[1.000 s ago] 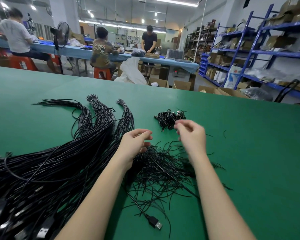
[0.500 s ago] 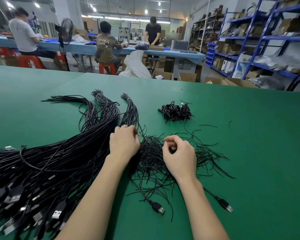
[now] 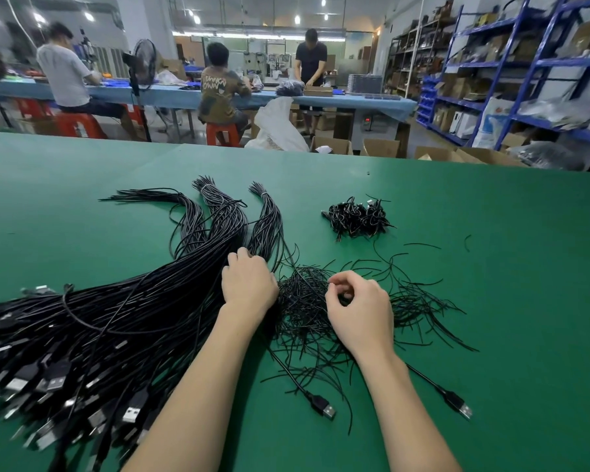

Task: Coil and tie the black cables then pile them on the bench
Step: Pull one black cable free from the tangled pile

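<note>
Left hand [image 3: 249, 284] grips black cables [image 3: 123, 321]; right hand [image 3: 358, 308] pinches ties [image 3: 304, 301].

You see black cables [image 3: 123, 321] with silver plug ends on the plain green bench [image 3: 491, 301]. The small ties [image 3: 321, 308] before you are also black. Behind are red stools [image 3: 220, 132] and blue shelves [image 3: 511, 80].

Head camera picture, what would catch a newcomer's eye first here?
The big sheaf of long black USB cables fanned across the left of the green bench. At centre, the left hand rests on those cables, while the right hand pinches thin black wire ties from a loose heap.
</note>
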A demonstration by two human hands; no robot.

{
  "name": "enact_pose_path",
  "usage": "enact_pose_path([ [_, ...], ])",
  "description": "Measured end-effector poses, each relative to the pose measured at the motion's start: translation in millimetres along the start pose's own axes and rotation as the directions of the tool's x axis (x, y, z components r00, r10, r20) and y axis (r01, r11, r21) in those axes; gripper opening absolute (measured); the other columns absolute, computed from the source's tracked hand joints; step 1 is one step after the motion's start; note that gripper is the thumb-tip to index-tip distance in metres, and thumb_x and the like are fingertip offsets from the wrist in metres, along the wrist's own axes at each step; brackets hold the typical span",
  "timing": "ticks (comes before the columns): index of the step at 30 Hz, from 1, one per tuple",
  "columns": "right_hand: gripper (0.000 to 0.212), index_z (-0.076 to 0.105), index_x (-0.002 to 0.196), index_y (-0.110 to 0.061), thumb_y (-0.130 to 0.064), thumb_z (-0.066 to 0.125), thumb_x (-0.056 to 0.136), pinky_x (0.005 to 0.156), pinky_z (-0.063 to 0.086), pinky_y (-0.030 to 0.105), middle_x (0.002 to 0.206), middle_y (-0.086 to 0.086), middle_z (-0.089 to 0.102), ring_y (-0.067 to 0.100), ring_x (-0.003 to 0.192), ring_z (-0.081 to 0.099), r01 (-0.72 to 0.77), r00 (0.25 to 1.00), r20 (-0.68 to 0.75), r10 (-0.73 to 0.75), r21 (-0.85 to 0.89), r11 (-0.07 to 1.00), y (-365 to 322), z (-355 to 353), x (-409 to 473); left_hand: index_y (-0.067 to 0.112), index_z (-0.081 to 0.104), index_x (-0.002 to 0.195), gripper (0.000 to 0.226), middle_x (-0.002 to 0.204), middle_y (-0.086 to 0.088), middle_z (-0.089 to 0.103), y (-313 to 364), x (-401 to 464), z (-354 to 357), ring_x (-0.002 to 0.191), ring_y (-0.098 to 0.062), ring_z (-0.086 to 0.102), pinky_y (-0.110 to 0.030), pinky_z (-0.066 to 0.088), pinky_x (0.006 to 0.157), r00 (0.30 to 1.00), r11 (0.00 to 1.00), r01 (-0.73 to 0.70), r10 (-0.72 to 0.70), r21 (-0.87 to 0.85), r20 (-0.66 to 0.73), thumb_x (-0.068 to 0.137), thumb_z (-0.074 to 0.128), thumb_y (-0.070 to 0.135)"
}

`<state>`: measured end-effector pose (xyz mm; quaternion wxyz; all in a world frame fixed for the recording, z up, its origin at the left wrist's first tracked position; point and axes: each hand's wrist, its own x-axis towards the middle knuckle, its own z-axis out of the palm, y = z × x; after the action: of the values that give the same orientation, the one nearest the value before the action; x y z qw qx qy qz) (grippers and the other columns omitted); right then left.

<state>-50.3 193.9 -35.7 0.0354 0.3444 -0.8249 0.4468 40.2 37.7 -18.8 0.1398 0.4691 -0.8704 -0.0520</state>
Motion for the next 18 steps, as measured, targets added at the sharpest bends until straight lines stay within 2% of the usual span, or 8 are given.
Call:
enact_pose_path([
  [7, 0.010, 0.064, 0.086, -0.037, -0.030, 0.064, 0.093, 0.071, 0.052, 0.030, 0.076, -0.021, 0.063, 0.003, 0.087, 0.056, 0.016, 1.000, 0.022, -0.016, 0.004, 1.000, 0.1, 2.9, -0.1, 0.007, 0.062, 0.119, 0.036, 0.133, -0.012, 0.048, 1.3, 1.1, -1.5, 0.126, -0.031, 0.042, -0.042, 0.038, 0.102, 0.999, 0.998, -0.018, 0.016, 0.054, 0.030, 0.101, 0.048, 0.035],
  [14, 0.013, 0.061, 0.083, -0.040, -0.032, 0.064, 0.093, 0.065, 0.043, 0.022, 0.076, -0.020, 0.065, -0.002, 0.086, 0.054, 0.025, 0.999, 0.026, -0.026, 0.015, 1.000, -1.9, 2.4, -0.5, 0.009, 0.060, 0.121, 0.031, 0.139, -0.011, 0.044, 6.3, 0.7, -4.8, 0.130, -0.031, 0.038, -0.043, 0.035, 0.105, 0.997, 0.993, -0.043, 0.036, 0.106, 0.074, 0.100, 0.050, 0.030],
  [18, 0.013, 0.062, 0.083, -0.040, -0.032, 0.064, 0.093, 0.064, 0.040, 0.018, 0.074, -0.020, 0.065, -0.004, 0.086, 0.054, 0.018, 0.999, 0.030, -0.019, 0.023, 1.000, -3.2, 1.3, -1.0, 0.009, 0.057, 0.126, 0.039, 0.139, -0.012, 0.044, 6.4, 2.9, -8.6, 0.131, -0.031, 0.039, -0.043, 0.036, 0.106, 0.997, 0.995, -0.001, -0.008, 0.104, 0.083, 0.100, 0.053, 0.036],
])
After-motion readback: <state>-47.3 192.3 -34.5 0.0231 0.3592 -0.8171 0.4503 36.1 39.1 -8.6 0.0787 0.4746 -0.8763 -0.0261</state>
